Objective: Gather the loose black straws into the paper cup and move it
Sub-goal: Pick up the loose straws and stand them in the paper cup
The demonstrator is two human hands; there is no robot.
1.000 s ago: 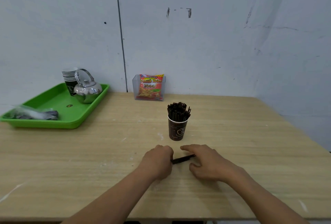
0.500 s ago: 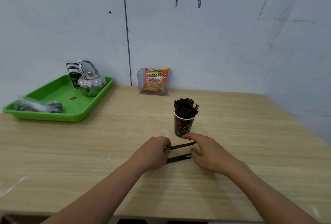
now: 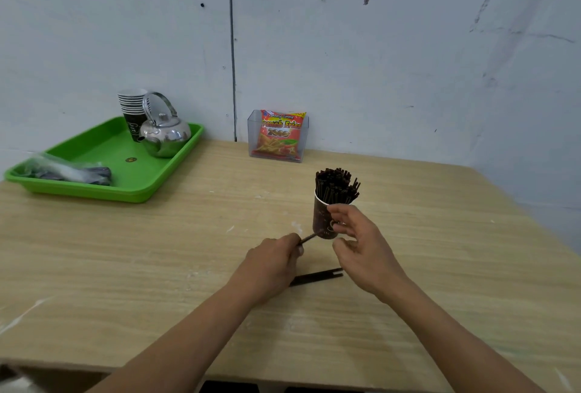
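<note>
A dark brown paper cup stands upright at the table's middle, packed with black straws. My left hand is closed on one black straw, whose free end points up and right at the cup's lower wall. My right hand hovers in front of the cup's right side with fingers spread and curled; whether it touches the cup I cannot tell. Two loose black straws lie side by side on the table between my wrists.
A green tray at the back left carries a steel kettle, stacked paper cups and a plastic bag. A clear holder with a red snack packet stands against the wall. The table's right edge runs diagonally.
My left hand has lifted one straw off the table and tilted it toward the cup. My right hand let go of it and rose beside the cup. The view shifted slightly.
</note>
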